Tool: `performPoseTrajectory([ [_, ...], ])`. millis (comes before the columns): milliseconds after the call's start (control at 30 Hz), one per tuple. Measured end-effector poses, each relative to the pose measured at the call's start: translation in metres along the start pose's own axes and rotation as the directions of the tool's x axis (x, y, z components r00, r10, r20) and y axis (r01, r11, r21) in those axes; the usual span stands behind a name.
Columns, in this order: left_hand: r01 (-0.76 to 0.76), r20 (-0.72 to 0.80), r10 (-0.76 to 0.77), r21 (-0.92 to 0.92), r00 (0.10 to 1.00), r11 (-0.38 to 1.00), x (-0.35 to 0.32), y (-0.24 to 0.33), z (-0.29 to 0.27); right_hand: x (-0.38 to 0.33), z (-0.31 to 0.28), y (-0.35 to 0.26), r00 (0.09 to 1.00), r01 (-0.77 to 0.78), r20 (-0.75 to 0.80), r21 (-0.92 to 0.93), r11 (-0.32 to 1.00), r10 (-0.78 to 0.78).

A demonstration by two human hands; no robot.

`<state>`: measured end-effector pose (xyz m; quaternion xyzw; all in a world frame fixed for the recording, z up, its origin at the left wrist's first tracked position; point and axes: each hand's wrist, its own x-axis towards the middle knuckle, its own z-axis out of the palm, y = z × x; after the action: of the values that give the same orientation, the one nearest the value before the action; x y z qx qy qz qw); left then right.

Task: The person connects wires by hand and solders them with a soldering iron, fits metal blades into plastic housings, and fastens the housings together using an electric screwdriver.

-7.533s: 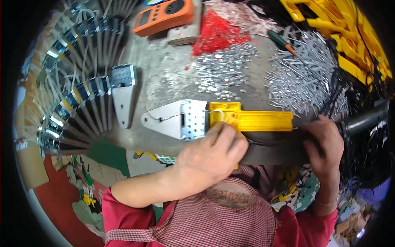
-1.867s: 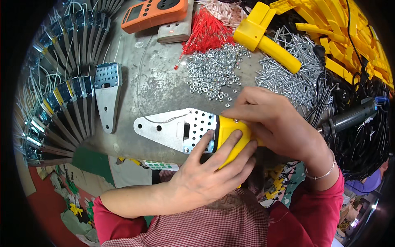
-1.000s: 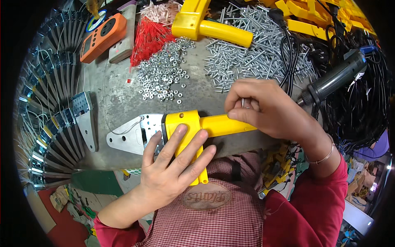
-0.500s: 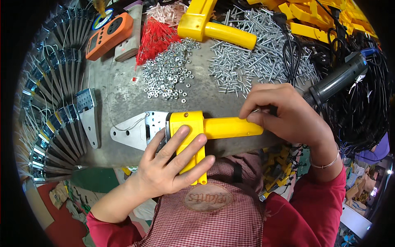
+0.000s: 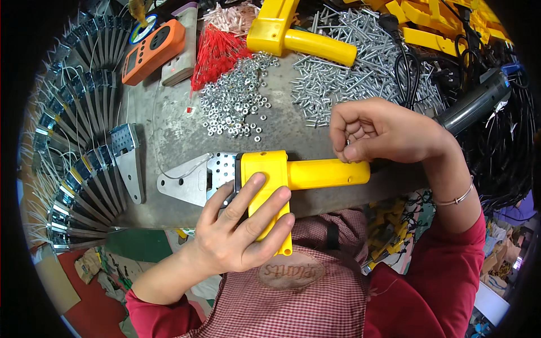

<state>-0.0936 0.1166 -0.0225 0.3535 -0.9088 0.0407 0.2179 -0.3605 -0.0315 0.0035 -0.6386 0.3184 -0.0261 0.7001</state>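
Observation:
In front of me lies a yellow plastic tool housing (image 5: 267, 163) with a handle (image 5: 329, 172) pointing right. A pointed metal plate (image 5: 189, 180) with holes joins its left end, behind a perforated metal bracket (image 5: 222, 164). Across the housing lies my left hand (image 5: 239, 225), its fingers spread flat on the yellow body. My right hand (image 5: 380, 132) is closed in a pinch just above the handle's end. A small metal screw (image 5: 347, 142) shows partly between its fingers; the rest is hidden.
Hex nuts (image 5: 236, 107), red wired parts (image 5: 217, 56) and screws (image 5: 338, 73) lie piled beyond. Another yellow housing (image 5: 270, 28) rests by the screws. An orange meter (image 5: 153, 52) stands left, near rows of metal plates (image 5: 84, 191). A dark electric screwdriver (image 5: 473, 101) lies right, beside black cables (image 5: 501, 152).
My right hand has lifted slightly away from the handle and turned, with its fingers curled further in. The left hand stays on the housing. The whole view has shifted slightly.

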Motion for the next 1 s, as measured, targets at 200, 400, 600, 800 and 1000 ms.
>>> performPoseTrajectory([
  [200, 0.006, -0.011, -0.005, 0.015, 1.000, 1.000, 0.008, 0.000, -0.004, -0.007, -0.002, -0.002, 0.995, -0.019, -0.099, -0.066, 0.998, 0.013],
  [400, -0.049, -0.097, 0.054, 0.058, 0.994, 0.997, 0.063, 0.004, -0.062, -0.052, -0.008, -0.075, 0.880, 0.129, -0.403, -0.311, 0.942, -0.253],
  [600, 0.111, 0.027, -0.110, -0.052, 0.994, 0.993, 0.022, 0.018, -0.007, -0.023, 0.005, -0.008, 0.949, -0.008, -0.302, -0.305, 0.952, -0.089],
  [800, 0.099, 0.110, -0.108, 0.078, 0.988, 0.992, 0.004, 0.038, 0.002, -0.026, 0.016, -0.007, 0.920, -0.097, -0.391, -0.323, 0.942, -0.039],
  [1000, 0.192, 0.052, -0.185, -0.300, 0.981, 0.934, 0.032, -0.019, -0.016, -0.034, 0.007, 0.001, 0.795, 0.019, -0.605, 0.088, 0.996, 0.038],
])
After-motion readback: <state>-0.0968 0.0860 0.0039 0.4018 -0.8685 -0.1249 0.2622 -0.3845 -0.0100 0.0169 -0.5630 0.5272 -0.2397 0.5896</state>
